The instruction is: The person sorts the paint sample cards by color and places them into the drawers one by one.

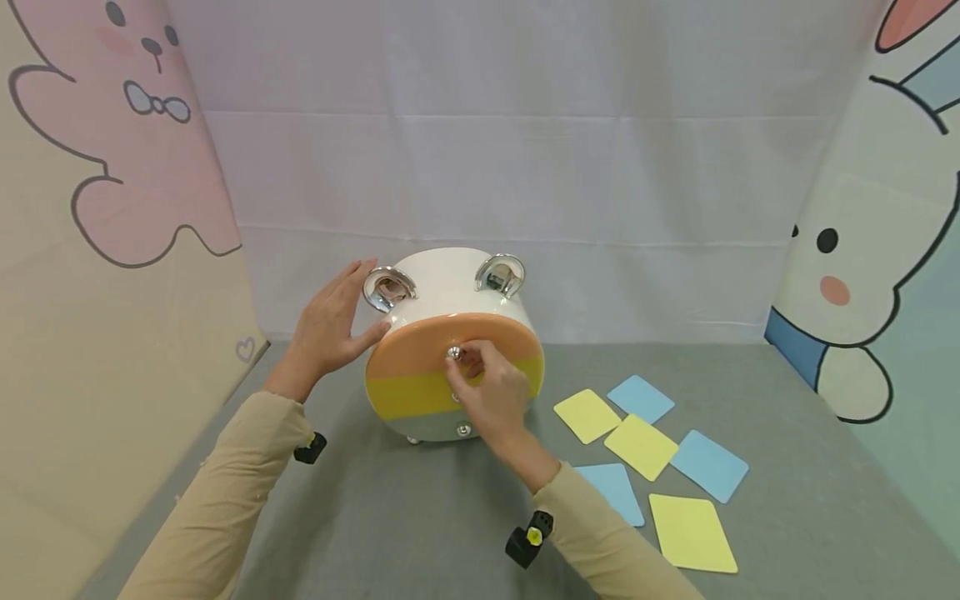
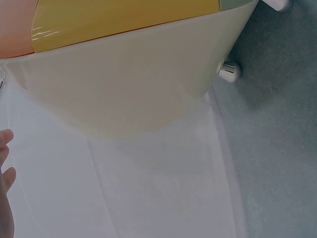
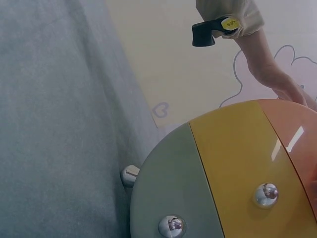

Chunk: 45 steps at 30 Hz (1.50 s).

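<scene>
A white cabinet (image 1: 450, 279) shaped like an alarm clock stands on the grey cloth, its front split into an orange drawer (image 1: 412, 350), a yellow drawer (image 1: 405, 396) and a green one (image 3: 168, 173). My right hand (image 1: 495, 392) pinches the small silver knob (image 1: 453, 353) of the orange drawer between thumb and fingers. At the cabinet's upper left, my left hand (image 1: 326, 325) rests with fairly straight fingers, its thumb at the orange front's edge and its fingers beside a shiny silver ring (image 1: 390, 288). The orange drawer looks flush with the front.
Several yellow cards (image 1: 692, 533) and blue cards (image 1: 710, 467) lie loose on the grey cloth (image 1: 375, 525) to the right. A second silver ring (image 1: 501, 275) tops the cabinet. White fabric (image 1: 600, 175) hangs behind, with cartoon-printed panels at both sides.
</scene>
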Each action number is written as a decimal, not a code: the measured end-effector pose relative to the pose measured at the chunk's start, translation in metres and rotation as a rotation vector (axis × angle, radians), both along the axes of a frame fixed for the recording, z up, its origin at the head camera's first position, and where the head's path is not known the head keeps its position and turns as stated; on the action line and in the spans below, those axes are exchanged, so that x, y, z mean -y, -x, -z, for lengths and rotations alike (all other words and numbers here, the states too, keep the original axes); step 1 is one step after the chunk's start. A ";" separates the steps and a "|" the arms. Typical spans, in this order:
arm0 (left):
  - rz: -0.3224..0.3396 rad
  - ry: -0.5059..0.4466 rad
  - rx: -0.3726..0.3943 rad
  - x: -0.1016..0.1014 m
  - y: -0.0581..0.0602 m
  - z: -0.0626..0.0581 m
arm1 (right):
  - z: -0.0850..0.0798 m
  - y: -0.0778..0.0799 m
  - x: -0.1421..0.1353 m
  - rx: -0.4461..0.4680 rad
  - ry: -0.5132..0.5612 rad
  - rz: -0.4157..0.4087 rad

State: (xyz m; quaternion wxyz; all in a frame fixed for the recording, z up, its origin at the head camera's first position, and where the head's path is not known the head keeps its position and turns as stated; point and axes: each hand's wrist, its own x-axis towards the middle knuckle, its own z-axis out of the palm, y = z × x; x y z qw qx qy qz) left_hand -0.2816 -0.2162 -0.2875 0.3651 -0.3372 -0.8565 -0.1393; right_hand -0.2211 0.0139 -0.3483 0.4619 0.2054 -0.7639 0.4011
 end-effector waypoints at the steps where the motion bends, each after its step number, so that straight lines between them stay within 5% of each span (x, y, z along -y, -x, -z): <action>1: -0.001 -0.001 0.003 0.000 0.000 0.000 | 0.000 0.000 0.000 0.000 0.002 -0.004; 14: -0.025 -0.003 0.027 0.000 0.001 0.001 | 0.002 -0.004 -0.003 0.100 0.036 -0.029; 25: -0.031 -0.001 0.033 0.001 0.000 0.001 | 0.034 -0.014 -0.005 0.247 -0.029 0.045; 45: -0.031 -0.004 0.038 0.000 0.000 0.001 | 0.049 -0.012 0.006 0.279 0.035 0.081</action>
